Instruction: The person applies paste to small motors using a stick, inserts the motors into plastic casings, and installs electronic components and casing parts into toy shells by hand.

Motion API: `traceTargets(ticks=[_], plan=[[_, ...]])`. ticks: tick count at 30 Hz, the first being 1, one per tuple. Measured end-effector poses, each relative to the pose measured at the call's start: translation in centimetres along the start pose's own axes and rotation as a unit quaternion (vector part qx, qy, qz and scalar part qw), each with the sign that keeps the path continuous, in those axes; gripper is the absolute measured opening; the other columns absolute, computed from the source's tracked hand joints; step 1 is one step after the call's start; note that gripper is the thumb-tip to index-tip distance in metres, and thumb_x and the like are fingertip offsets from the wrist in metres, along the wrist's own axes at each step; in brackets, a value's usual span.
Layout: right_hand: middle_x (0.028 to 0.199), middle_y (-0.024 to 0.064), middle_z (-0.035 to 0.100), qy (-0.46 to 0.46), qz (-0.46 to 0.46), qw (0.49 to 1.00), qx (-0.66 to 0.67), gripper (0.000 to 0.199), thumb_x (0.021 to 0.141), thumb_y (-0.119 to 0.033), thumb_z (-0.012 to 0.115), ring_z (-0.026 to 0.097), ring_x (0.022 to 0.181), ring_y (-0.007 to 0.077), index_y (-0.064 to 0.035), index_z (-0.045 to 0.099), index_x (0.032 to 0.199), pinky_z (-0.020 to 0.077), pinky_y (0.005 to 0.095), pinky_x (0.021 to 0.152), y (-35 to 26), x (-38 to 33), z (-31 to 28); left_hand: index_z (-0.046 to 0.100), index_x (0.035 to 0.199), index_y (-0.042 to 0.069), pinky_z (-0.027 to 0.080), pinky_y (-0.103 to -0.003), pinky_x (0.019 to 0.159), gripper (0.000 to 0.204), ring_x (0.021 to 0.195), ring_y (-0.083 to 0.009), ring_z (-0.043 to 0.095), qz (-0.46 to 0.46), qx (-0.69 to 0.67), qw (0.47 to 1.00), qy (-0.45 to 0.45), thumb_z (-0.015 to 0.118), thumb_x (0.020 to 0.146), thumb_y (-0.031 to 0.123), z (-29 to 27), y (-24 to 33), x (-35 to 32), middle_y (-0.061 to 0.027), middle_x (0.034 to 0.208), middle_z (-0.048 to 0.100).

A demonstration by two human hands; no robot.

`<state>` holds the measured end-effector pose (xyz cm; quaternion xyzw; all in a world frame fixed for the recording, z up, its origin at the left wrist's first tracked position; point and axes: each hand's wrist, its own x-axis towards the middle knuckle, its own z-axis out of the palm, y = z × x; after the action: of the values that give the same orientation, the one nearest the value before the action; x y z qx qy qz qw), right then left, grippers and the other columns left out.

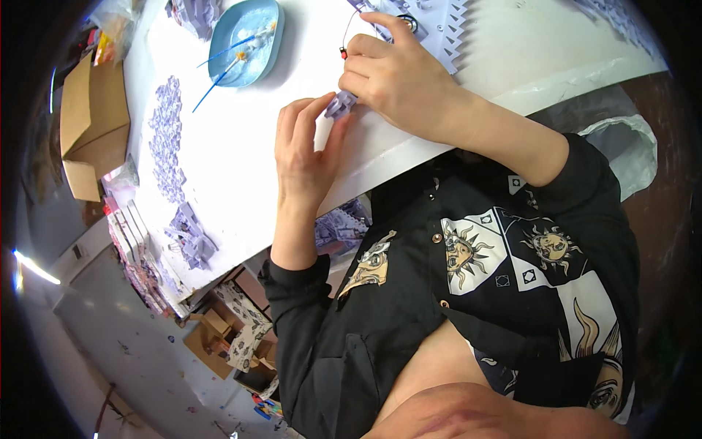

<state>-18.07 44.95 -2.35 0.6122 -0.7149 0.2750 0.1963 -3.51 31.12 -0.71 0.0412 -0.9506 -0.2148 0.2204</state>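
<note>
My left hand is closed, with a small lavender plastic piece pinched between thumb and fingers. Just above it, my right hand has its fingers curled close to that piece, with one finger stretched out to the far side. What its fingertips grip is hidden. Beside the right hand's fingers is a thin dark red wire with a small red bead-like end. Partly behind that hand lies a black ring-shaped part on lavender toothed sheets.
On the white table stands a blue dish holding two blue-handled brushes and white stuff. A pile of small lavender pieces lies left of it, with a larger cluster nearer. A cardboard box stands beyond the left edge.
</note>
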Motion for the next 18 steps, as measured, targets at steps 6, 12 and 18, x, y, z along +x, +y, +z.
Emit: traceTargets(ticks=[6,12,18], plan=[[0.091,-0.0003,0.065,-0.049,0.016,0.999,-0.007,0.017,0.078,-0.018,0.073,0.058,0.11,0.017,-0.0082,0.07,0.092,0.0309,0.0517,0.114,1.1,-0.2,-0.1,0.058,0.119,-0.004,0.051,-0.041,0.084,0.033,0.097,-0.0387,0.061,0.018,0.03,0.999,-0.022,0.069,0.088,0.0,0.7,0.2,1.1,-0.0213,0.105,0.061],[0.114,0.0029,0.062,0.125,0.054,0.985,0.103,0.038,0.078,-0.022,0.079,0.055,0.115,0.0218,-0.0132,0.068,0.114,0.0349,0.049,0.11,2.1,-0.8,-3.7,0.054,0.126,-0.003,0.052,-0.033,0.09,0.027,0.104,-0.0224,0.063,-0.035,-0.069,0.997,-0.018,0.057,0.099,-0.001,-3.1,0.8,2.3,-0.0146,0.113,0.058],[0.115,0.0069,0.063,0.033,0.206,0.97,0.123,0.045,0.078,-0.015,0.079,0.056,0.108,0.0271,-0.0103,0.066,0.121,0.0477,0.0369,0.094,5.2,-3.7,-4.4,0.058,0.129,0.002,0.051,-0.032,0.074,0.032,0.084,-0.0204,0.059,0.055,-0.068,0.996,0.006,0.062,0.097,0.002,-2.8,4.3,8.2,-0.0141,0.105,0.055]])
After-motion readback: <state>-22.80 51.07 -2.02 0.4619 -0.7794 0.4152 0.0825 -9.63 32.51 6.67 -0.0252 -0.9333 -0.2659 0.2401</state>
